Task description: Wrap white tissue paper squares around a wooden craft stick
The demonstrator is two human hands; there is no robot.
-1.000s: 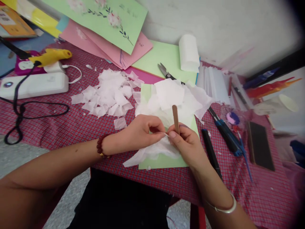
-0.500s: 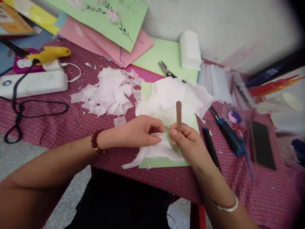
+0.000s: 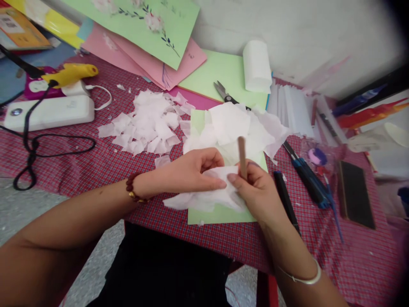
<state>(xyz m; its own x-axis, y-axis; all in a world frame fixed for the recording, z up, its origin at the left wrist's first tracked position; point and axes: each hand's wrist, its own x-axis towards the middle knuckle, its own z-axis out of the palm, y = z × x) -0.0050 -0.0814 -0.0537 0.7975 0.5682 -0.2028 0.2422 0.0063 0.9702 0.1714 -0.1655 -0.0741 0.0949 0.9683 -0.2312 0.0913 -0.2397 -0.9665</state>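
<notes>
The lower end of the wooden stick is buried in the right hand, the left hand covers the pinched bit of the tissue sheet, the handles of the scissors vanish under the tissue heap toward the desk's far edge, and the paper cup at its right edge is a blur.

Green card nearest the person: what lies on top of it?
White tissue sheets cover its far half; a crumpled tissue, pinched by the left hand and the right hand with a wooden stick, crosses its middle. What lies beneath is hidden.

Left hand closed in, thumb meeting right hand; tissue raised.
</notes>
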